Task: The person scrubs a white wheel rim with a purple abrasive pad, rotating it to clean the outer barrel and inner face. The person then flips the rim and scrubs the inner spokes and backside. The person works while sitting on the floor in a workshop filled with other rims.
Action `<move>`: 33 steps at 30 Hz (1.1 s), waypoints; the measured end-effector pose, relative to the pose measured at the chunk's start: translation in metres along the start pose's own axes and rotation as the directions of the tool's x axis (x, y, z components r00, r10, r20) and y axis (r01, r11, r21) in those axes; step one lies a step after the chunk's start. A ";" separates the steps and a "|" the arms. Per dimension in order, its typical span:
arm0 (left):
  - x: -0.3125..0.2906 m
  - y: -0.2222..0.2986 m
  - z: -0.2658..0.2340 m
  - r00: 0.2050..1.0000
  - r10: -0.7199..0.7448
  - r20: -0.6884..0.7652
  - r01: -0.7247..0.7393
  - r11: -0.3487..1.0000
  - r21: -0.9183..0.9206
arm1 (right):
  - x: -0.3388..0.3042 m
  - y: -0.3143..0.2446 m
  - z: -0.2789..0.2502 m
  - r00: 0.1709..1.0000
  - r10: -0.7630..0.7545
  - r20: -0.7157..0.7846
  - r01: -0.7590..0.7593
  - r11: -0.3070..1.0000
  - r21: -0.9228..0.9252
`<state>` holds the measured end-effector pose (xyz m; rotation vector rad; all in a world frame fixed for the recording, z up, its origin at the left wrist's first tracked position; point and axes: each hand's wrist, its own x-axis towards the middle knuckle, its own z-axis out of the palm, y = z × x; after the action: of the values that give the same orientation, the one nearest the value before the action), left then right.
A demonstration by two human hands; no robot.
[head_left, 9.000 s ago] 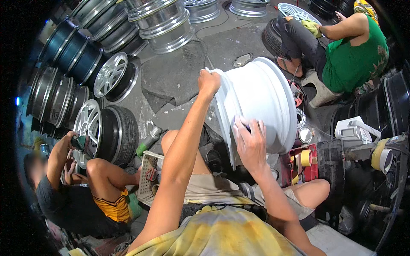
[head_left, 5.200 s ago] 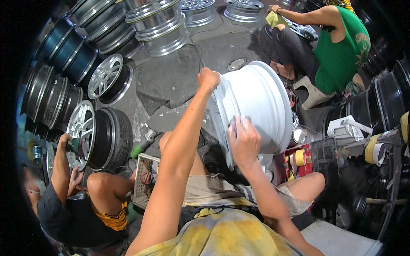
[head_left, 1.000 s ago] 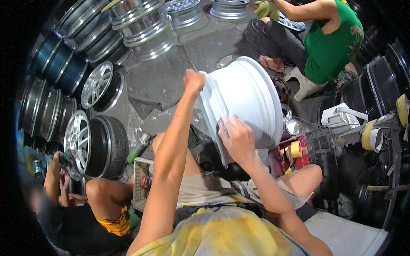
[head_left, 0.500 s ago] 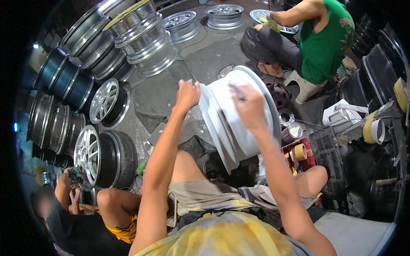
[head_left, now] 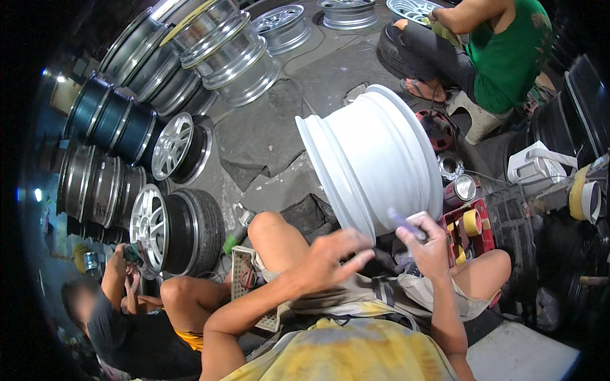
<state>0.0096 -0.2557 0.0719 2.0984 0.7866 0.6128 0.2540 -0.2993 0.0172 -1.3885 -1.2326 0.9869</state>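
Observation:
A white wheel rim (head_left: 362, 155) stands tilted on its edge in front of my knees, its broad barrel facing up toward me. My left hand (head_left: 337, 257) is by the near lower lip of the rim, thumb and fingers apart, with nothing visible in it; whether its fingertips touch the lip I cannot tell. Close to the rim's near right side, my right hand (head_left: 427, 244) pinches a small purple strip (head_left: 405, 223) between thumb and fingers. The strip is blurred, and its exact kind does not show.
Metal rims (head_left: 229, 60) are stacked at the far left, with a tyred wheel (head_left: 197, 232) below them. One person in a green top (head_left: 511, 57) sits far right; another person in black (head_left: 136, 336) crouches at left. A red crate (head_left: 486, 238) with tape rolls and a can (head_left: 462, 188) stand at right.
My left hand has come off the rim's left edge and down toward me. My right hand has drawn back from the barrel's top to its near side. The view has shifted a little.

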 end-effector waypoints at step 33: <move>0.063 -0.050 -0.021 0.977 0.129 -0.172 0.082 0.520 0.850 | 0.172 0.009 0.002 0.854 -0.450 -0.262 0.223 0.771 -0.597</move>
<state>0.0239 -0.1760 0.0531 2.9858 1.4046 0.5089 0.2792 -0.1292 0.0144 -1.6097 -1.4468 0.0614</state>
